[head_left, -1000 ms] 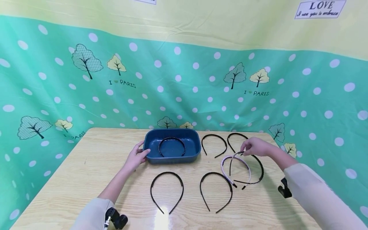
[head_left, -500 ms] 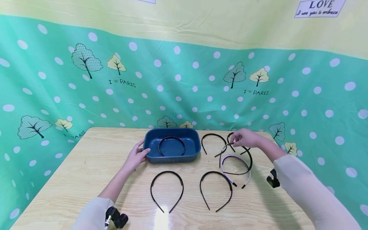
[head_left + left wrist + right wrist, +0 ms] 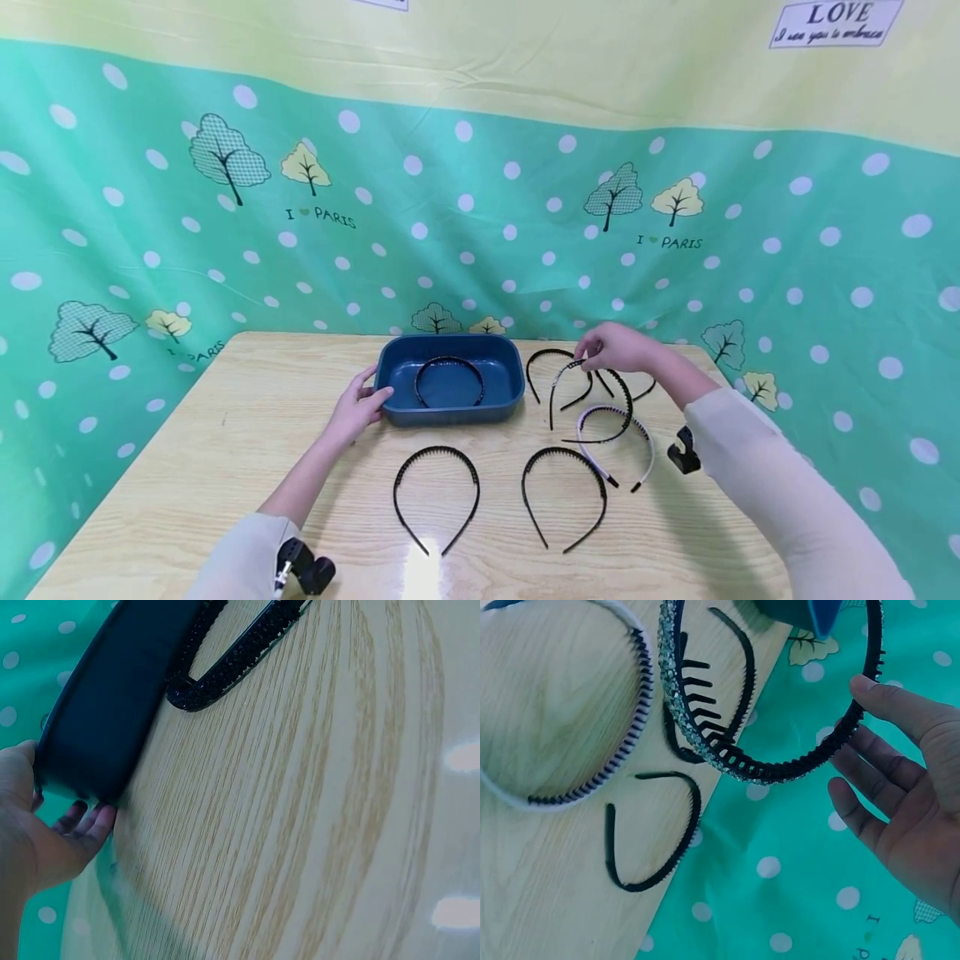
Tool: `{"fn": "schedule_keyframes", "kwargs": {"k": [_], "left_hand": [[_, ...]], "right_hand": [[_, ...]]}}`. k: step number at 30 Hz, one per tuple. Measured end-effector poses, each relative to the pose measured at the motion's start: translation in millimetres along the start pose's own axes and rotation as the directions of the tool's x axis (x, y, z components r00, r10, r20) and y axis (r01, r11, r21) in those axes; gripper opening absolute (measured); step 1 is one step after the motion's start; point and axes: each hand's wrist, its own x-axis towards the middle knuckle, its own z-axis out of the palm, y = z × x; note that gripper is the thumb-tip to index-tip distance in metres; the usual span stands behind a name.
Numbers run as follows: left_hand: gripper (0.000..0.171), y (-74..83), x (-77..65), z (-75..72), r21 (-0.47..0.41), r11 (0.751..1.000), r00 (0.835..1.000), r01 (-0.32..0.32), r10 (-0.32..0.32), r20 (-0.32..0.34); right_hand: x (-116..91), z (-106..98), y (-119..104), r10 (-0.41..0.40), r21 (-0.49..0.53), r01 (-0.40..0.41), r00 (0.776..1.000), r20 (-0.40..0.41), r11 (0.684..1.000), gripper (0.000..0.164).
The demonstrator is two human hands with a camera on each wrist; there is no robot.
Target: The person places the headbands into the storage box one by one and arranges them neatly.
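My left hand (image 3: 358,408) grips the left end of a dark blue plastic box (image 3: 450,417), thumb over the rim and fingers against the outside. Inside the box lies a black headband (image 3: 448,359). Between thumb and fingers, my right hand (image 3: 618,346) pinches a black toothed headband (image 3: 761,774) covered with glittery stones. It hangs above the table, to the right of the box. Below it lies a pale lilac headband (image 3: 580,435) with dark tips. In the left wrist view, the box's outer wall (image 3: 105,712) hides its inside.
Two black headbands, one front left (image 3: 437,450) and one front right (image 3: 564,451), lie nearer me on the wooden table (image 3: 247,450). At the back right lie another black headband (image 3: 555,352) and one partly hidden (image 3: 647,392). A green dotted cloth (image 3: 450,250) hangs behind the table.
My right hand has carried the glittery headband leftward and slightly back, from right of the lilac headband toward the box. The left hand and the box have not moved.
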Motion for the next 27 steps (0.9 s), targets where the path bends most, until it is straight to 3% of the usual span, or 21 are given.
{"fn": "schedule_keyframes", "kwargs": {"k": [11,27], "left_hand": [[0.066,2.1,-1.4,0.8,0.011,1.0,1.0,-0.001,0.001,-0.012],[0.066,-3.3,1.3,1.9,0.0,1.0,0.999,-0.028,0.028,-0.02]], "right_hand": [[16,2,-14,-0.022,-0.044,0.023,1.0,0.011,0.999,0.017],[34,1,-33,-0.091,0.018,0.092,0.995,-0.047,0.996,0.015]]}}
